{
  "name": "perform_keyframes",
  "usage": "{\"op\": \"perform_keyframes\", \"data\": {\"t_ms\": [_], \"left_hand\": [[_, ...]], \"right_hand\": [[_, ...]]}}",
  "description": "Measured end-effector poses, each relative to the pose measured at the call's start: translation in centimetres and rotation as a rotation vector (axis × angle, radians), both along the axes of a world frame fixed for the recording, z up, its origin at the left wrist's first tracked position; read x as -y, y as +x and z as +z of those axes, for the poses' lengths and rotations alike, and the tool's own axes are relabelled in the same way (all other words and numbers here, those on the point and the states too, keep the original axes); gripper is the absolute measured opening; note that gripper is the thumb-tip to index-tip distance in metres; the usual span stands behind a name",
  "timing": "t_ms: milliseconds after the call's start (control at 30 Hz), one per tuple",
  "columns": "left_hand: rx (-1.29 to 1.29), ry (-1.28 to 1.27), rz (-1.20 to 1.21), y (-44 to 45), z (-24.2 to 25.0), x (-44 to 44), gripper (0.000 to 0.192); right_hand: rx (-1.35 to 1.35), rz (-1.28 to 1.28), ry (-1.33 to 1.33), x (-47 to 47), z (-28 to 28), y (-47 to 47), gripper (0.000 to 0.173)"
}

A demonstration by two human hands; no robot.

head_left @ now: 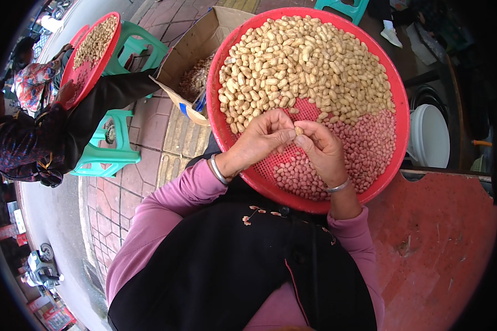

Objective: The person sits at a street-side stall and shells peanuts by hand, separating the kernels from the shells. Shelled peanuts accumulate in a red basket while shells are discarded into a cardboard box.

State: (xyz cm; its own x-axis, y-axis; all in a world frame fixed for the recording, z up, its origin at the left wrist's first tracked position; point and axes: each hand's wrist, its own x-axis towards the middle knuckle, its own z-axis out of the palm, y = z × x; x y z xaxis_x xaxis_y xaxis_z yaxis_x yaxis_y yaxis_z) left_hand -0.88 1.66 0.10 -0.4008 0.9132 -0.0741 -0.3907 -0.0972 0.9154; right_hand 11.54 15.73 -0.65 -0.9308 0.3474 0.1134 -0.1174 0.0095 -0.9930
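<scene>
A round red plastic sieve tray [401, 136] lies before me, its near rim close to my lap. Unshelled peanuts [306, 62] cover its far part, while shelled pink peanut kernels [372, 145] spread over the right and near side. Above the bare mesh in the middle, my left hand [269, 134] and my right hand [321, 151] meet at the fingertips. One small peanut [298, 130] in its shell is pinched between them, at the right thumb and forefinger, with the left thumb tip against its other side.
An open cardboard box [190, 45] with peanut shells [199, 76] stands left of the tray. Green plastic stools [107, 145] and a seated person [29, 136] are farther left, near another red tray [93, 78] of peanuts. To the right stands a white bucket [430, 136].
</scene>
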Motion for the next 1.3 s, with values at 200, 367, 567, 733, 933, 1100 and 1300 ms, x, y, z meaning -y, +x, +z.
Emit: {"op": "perform_keyframes", "data": {"t_ms": [200,367,567,733,933,1100,1300], "left_hand": [[0.043,-0.106,-0.130,0.2,0.8,0.1,0.014],[0.097,-0.201,-0.294,0.1,1.9,0.3,0.028],[-0.354,-0.205,-0.157,0.8,-0.6,0.2,0.029],[-0.673,-0.281,-0.111,2.8,-0.6,-0.1,0.026],[-0.721,-0.223,-0.066,3.7,-0.4,0.0,0.028],[-0.741,-0.192,-0.020,4.3,-0.5,0.4,0.033],[-0.812,-0.401,-0.089,3.8,1.8,1.0,0.026]], "right_hand": [[-0.048,-0.030,0.423,-0.5,1.5,-0.2,0.024],[-0.079,0.056,0.494,-0.3,1.9,-0.1,0.031],[0.047,-0.055,0.395,0.1,2.2,-0.1,0.027],[0.060,-0.073,0.670,1.7,2.5,0.2,0.030],[-0.008,-0.138,0.741,1.9,2.2,0.3,0.027],[-0.055,-0.145,0.775,2.1,1.6,0.4,0.030],[-0.054,-0.100,0.625,2.3,2.2,0.5,0.018]]}}
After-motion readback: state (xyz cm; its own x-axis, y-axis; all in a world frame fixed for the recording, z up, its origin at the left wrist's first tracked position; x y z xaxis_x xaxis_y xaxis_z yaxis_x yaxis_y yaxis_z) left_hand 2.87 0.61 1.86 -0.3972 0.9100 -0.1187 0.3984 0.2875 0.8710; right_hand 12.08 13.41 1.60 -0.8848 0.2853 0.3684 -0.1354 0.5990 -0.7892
